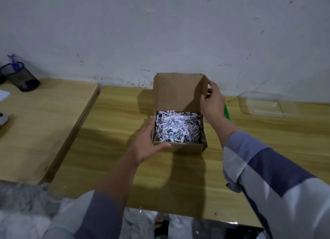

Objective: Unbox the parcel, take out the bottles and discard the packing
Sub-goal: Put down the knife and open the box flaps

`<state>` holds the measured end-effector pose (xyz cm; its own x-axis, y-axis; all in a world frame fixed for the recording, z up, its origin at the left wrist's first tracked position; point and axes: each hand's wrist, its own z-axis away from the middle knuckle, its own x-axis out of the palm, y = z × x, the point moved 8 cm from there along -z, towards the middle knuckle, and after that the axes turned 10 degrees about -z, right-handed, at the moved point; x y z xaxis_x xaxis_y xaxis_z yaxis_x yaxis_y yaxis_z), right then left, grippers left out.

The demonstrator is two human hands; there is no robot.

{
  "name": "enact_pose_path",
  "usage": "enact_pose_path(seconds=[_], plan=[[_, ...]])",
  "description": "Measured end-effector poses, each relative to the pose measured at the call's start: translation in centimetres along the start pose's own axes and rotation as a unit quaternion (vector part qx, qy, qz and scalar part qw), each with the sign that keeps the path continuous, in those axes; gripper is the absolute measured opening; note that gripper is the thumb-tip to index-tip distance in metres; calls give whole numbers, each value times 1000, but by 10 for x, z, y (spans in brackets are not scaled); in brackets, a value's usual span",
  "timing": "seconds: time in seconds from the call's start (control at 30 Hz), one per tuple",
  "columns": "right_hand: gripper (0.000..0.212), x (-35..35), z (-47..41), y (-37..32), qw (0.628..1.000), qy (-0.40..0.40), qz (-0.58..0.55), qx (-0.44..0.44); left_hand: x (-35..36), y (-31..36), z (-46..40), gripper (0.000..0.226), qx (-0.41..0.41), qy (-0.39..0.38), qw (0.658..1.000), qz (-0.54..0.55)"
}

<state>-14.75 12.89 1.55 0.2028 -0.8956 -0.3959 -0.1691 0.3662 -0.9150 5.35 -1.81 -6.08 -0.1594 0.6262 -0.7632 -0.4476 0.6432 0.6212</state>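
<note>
- Centrally on the wooden bench [178,176] sits a small brown cardboard box [185,147], its lid [175,90] swung up and standing nearly upright against the wall side.
- Shredded paper [175,126], white strips with dark flecks, fills the box to the brim; no bottles show through it.
- Left hand [149,143] cups the box's near-left corner, thumb laid along the front rim, fingers against the left wall: a loose steadying grip on the cardboard.
- Right hand [212,101] pinches the lid's right side flap, thumb inside and fingers behind it.
- Just behind the right wrist, a thin green stick-like object [227,112] lies on the bench, mostly hidden by the hand.
- Further right, near the wall, rests a clear plastic tray [264,104], rectangular with rounded corners.
- To the left, a second, paler wooden top [44,124] butts against the bench; on its far corner stands a black mesh pen cup [21,78] with blue pens [12,62].
- White sheet edge and a grey object show at the far left border, too cropped to identify.
- Wall [160,33] behind is off-white, scuffed and speckled.
- Sleeves are striped blue-grey and white, rolled to the forearm.
</note>
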Motion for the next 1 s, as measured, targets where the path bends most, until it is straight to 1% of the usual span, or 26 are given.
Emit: enact_pose_path(seconds=[0.1,0.17,0.27,0.37,0.43,0.5,0.53,0.57,0.6,0.63,0.67,0.7,0.73,0.77,0.8,0.83,0.87,0.93,1.0], plan=[[50,15,-18,25,996,-34,21,82,-5,-4,-8,111,7,3,1000,-6],[45,24,-21,36,992,-52,14,112,-9,-8,-12,110,8,5,1000,-7],[35,31,-23,41,992,-52,-2,119,-14,-15,-16,112,3,7,1000,-15],[31,31,-25,41,992,-46,8,121,-16,-14,-16,116,11,-1,999,-49],[37,31,-26,40,990,-66,14,126,-23,-7,-16,110,23,15,997,-69],[61,29,-25,36,988,-75,14,132,-36,6,-21,93,57,58,992,-93],[74,22,-23,31,990,-52,23,127,-42,15,-24,81,82,78,987,-111],[81,12,-20,22,993,-13,43,106,-47,25,-29,71,107,89,983,-124],[81,1,-14,7,995,31,71,58,-49,34,-34,65,127,86,979,-135],[75,-6,-6,-13,994,58,96,-10,-50,43,-38,63,145,76,975,-149],[66,-4,4,-31,990,49,105,-79,-47,50,-44,65,153,58,972,-167],[54,4,13,-42,987,2,100,-124,-44,54,-49,71,153,33,971,-181],[42,17,22,-46,984,-76,90,-136,-38,55,-55,78,144,-3,971,-191],[35,32,32,-43,975,-159,92,-122,-31,54,-60,86,135,-42,969,-201],[35,45,41,-34,962,-229,107,-101,-25,52,-64,93,132,-74,965,-213],[41,55,47,-23,948,-280,129,-78,-20,51,-67,100,136,-94,959,-229],[54,62,52,-11,935,-316,151,-52,-17,49,-70,105,139,-107,954,-244],[82,70,57,11,910,-359,206,-17,-13,46,-72,110,144,-119,941,-282],[100,75,56,24,882,-380,279,-21,-10,46,-72,109,158,-126,921,-334]])
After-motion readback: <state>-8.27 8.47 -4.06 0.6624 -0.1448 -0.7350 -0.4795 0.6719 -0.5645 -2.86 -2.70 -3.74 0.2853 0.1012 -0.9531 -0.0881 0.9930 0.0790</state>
